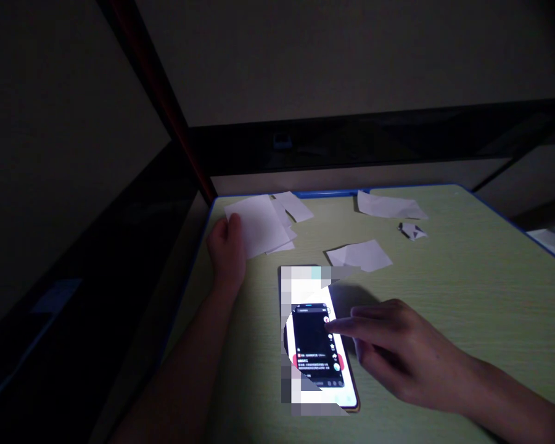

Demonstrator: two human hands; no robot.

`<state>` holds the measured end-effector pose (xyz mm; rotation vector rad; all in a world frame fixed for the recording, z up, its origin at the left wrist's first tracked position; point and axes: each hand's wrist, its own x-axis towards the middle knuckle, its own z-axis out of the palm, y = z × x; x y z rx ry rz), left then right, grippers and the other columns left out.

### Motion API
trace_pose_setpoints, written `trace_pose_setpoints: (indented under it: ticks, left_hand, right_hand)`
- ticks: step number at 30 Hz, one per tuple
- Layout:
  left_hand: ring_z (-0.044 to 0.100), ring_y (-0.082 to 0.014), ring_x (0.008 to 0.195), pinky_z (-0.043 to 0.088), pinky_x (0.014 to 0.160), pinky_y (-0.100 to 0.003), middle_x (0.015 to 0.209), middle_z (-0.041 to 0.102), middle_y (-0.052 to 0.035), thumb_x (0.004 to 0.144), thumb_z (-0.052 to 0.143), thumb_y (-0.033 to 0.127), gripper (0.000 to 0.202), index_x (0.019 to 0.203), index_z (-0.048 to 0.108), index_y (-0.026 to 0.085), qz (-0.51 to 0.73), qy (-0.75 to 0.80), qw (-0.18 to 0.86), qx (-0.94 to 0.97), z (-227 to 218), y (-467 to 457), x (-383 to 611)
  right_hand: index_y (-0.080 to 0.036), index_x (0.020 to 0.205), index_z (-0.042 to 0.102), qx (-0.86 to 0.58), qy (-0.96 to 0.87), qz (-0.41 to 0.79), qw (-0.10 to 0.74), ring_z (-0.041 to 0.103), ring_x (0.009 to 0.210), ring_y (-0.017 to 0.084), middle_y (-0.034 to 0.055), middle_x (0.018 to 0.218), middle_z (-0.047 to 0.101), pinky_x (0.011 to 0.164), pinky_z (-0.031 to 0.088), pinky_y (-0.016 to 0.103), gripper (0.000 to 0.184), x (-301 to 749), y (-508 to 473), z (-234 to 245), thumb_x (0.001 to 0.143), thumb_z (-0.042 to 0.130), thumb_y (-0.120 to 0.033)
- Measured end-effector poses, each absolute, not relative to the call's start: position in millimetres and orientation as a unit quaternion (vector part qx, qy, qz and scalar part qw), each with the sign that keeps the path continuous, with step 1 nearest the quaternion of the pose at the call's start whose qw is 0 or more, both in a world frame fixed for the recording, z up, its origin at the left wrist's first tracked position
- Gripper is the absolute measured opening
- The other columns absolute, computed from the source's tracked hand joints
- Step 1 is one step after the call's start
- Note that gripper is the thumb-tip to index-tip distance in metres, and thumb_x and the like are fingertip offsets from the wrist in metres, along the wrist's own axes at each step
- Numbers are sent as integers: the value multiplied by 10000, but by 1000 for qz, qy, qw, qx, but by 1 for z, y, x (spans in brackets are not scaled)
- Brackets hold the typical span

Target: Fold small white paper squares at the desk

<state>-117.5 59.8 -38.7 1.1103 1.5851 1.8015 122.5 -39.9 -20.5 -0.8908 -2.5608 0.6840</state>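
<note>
A lit smartphone (pixel 314 348) lies face up on the table, part of its screen blurred by pixel blocks. The index finger of my right hand (pixel 398 345) points out over the right side of the screen, at or just above the glass. Its other fingers are loosely bent, and nothing is held in them. At the table's far left, my left hand (pixel 229 253) pinches the left edge of a white sheet of paper (pixel 261 225), thumb on top. More white paper (pixel 283 242) shows partly beneath that sheet.
A piece of paper (pixel 361 255) lies beyond the phone. Farther back are a long paper strip (pixel 391 206), a small folded paper piece with dark marks (pixel 414 230) and another slip (pixel 296 206). The pale table (pixel 472 296) has a blue rim near a wall. Lighting is dim.
</note>
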Motion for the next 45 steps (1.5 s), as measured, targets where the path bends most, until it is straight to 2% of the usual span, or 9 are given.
trace_pose_setpoints:
  ticks: [10,22,26,33,45]
  left_hand:
    - [288,-67,461,229,402,-192,502,328,65,771,534,401,355,543,389,171,647,593,244,413,-40,61,-119]
    - [286,-71,462,225,404,-207,500,325,62,763,534,458,396,534,375,177,652,594,245,402,-40,62,-118]
    - [301,-72,471,239,414,-206,510,341,59,764,539,449,382,542,398,172,653,594,247,400,-39,61,-118]
    - [288,-72,460,229,410,-206,501,327,59,799,508,338,338,528,395,172,651,596,248,399,-38,60,-118]
    - [292,-70,464,229,411,-206,508,335,59,782,529,373,341,538,403,171,655,588,253,401,-42,62,-120]
  right_hand:
    - [-180,972,622,-289,-903,262,181,543,529,110,20,673,654,506,331,269,262,121,-43,-21,801,436,-110]
    - [-197,1022,599,-296,-903,268,160,558,534,122,9,678,650,506,322,288,282,121,-42,-20,810,428,-125]
    - [-195,1012,601,-291,-905,267,156,567,548,128,10,692,654,518,332,292,274,121,-43,-19,805,433,-131]
    - [-211,1111,573,-301,-908,247,155,546,520,121,0,661,635,510,322,287,340,122,-41,-18,817,422,-127]
    - [-211,1124,589,-326,-905,224,153,531,492,111,-3,640,642,504,331,278,355,124,-38,-19,808,443,-142]
